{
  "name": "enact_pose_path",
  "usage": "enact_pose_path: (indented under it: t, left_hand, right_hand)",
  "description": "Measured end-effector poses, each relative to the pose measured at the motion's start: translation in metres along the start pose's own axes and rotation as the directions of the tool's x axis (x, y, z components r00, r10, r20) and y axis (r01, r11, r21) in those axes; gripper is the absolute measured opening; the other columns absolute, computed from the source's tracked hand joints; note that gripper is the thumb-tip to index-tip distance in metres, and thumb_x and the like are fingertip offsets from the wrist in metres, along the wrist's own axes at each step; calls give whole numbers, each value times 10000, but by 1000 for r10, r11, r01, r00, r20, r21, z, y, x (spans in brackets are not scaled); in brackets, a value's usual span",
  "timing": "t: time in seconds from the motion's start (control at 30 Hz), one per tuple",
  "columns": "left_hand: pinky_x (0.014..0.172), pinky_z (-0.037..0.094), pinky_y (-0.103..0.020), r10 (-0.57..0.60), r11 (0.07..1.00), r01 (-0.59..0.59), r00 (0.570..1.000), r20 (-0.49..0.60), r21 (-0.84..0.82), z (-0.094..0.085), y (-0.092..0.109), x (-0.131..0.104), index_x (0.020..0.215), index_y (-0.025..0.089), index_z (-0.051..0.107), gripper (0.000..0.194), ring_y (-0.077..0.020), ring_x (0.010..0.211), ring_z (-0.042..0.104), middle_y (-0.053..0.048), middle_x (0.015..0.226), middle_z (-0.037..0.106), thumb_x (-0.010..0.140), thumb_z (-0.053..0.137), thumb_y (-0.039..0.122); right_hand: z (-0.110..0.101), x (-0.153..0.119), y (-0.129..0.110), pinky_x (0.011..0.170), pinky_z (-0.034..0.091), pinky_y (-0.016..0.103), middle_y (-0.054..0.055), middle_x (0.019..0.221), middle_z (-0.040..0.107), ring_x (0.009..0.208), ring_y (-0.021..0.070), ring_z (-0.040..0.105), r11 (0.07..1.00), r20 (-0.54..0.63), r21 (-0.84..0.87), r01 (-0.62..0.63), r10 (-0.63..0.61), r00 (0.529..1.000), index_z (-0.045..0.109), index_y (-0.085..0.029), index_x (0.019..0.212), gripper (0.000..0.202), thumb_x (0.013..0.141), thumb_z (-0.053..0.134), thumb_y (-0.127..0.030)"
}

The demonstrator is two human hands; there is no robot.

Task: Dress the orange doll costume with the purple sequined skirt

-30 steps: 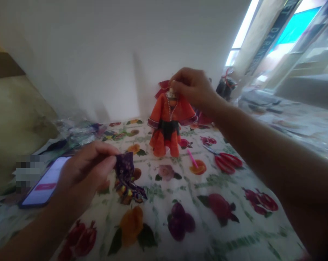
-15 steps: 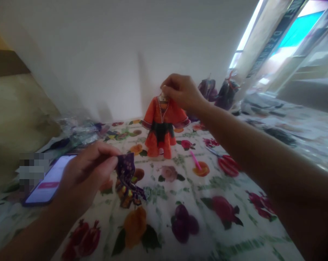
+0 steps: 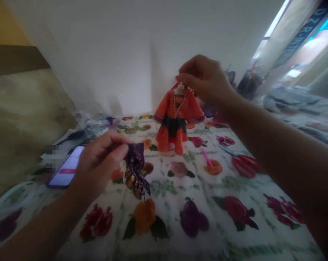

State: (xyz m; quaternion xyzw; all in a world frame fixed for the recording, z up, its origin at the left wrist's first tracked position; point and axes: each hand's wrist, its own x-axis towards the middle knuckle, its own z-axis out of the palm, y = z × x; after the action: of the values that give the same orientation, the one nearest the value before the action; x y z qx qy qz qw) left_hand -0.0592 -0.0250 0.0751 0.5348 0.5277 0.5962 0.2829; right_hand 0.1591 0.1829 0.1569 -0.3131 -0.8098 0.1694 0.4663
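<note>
In the head view, my right hand point(image 3: 204, 78) is closed in a pinch at the top of a small doll point(image 3: 177, 108) in an orange outfit with beaded trim and a dark green band. A bit of red cloth shows at the fingertips; the head area is partly hidden by the hand. The doll stands upright on the tablecloth. My left hand point(image 3: 106, 159) pinches the upper corner of a strip of purple patterned fabric point(image 3: 136, 156), which hangs down with gold trim along its lower end.
Red-handled scissors point(image 3: 245, 163) and a pink stick-like tool point(image 3: 207, 158) lie right on the fruit-print tablecloth point(image 3: 177, 224). A lit phone point(image 3: 67, 168) lies beyond my left wrist. Plastic-wrapped items point(image 3: 93, 123) are at the back left, dark bundles point(image 3: 248, 83) at the back right.
The view has swung left, so everything sits further right. My right hand is slightly higher against the doll, showing more of its neck area. The left hand still holds the purple fabric.
</note>
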Motion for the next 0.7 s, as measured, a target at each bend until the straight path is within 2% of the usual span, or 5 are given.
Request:
enact_pose_path:
  t: [0.17,0.3,0.4,0.53,0.7]
  left_hand:
    - [577,428,-222,14,1000,-14,1000,-7,-12,5,3,1,859,245,686,52,-117,647,519,6,718,594,842,637,244]
    - [550,436,-233,-5,1000,5,1000,-14,-10,13,11,2,845,243,679,43,-127,623,518,2,699,588,827,654,273]
    - [596,455,-229,21,999,-21,1000,-13,-33,22,20,4,852,232,673,49,-121,660,542,2,728,599,837,629,245]
    - [660,467,-215,38,997,-39,999,-17,-60,28,26,8,860,229,672,60,-108,704,558,9,756,605,854,616,211]
    - [663,479,-228,51,998,-51,999,18,-39,27,20,9,894,238,670,50,-124,718,571,0,795,618,884,624,255]
  right_hand:
    - [-5,-29,-23,940,524,420,-34,1096,663,1088,238,603,998,-56,27,57,-55,997,599,-429,888,114,899,598,-315]
    - [8,-79,-44,850,551,388,-7,1058,666,997,218,633,952,168,306,-29,-24,985,627,-368,970,60,915,603,-365]
    - [29,-116,-42,834,541,364,38,1102,661,982,202,642,840,545,454,-296,2,839,623,-277,1115,236,925,589,-412]
    - [53,-153,-29,958,483,382,66,1198,647,1118,220,600,606,782,464,-646,62,620,639,-241,1177,369,859,681,-423]
    - [61,-175,-19,841,485,314,14,935,669,849,146,620,322,790,552,-769,95,606,700,-228,942,174,780,757,-260]
